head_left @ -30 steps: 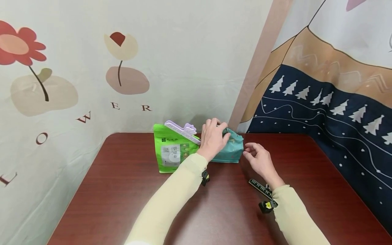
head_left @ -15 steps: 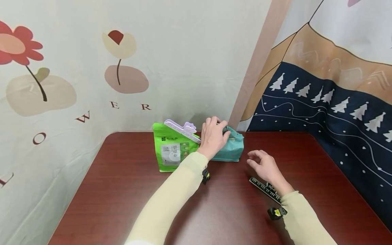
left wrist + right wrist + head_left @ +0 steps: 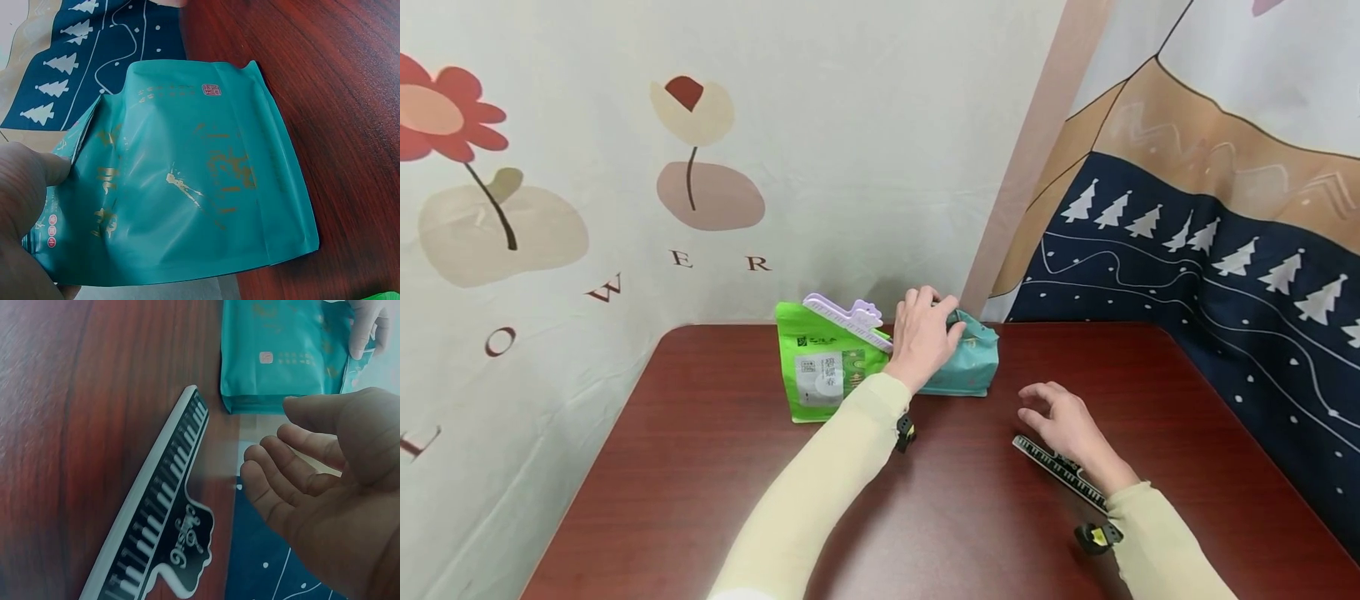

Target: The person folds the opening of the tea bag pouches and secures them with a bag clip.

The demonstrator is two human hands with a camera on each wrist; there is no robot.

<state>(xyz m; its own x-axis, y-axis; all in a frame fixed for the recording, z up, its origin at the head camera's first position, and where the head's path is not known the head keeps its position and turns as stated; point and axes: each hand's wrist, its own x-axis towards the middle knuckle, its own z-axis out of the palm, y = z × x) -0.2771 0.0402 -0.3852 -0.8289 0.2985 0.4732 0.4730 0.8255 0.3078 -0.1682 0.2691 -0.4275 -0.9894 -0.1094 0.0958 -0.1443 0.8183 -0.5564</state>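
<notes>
Left hand (image 3: 921,333) grips the folded top of the teal bag (image 3: 964,368), right of the green bag (image 3: 801,358). Right hand (image 3: 1069,425), released, hangs near the black clip (image 3: 1051,463).

Free room between teal bag (image 3: 966,368) and piano-key clip (image 3: 1052,465); leftward obstacle: green bag (image 3: 823,371)

Teal pouch (image 3: 169,206) is looking like smooth plastic film, creasing, catching soft sheen. Green pouch (image 3: 827,362) is showing smooth film-like surface. Lilac clip (image 3: 848,321) and piano-print clip (image 3: 165,494) are looking like hard, smooth plastic. Counter (image 3: 955,517) is showing wood grain, reflecting softly. Pale hanging (image 3: 865,150), navy hanging (image 3: 1187,250) and sleeves (image 3: 820,475) are looking like matt cloth.
</notes>
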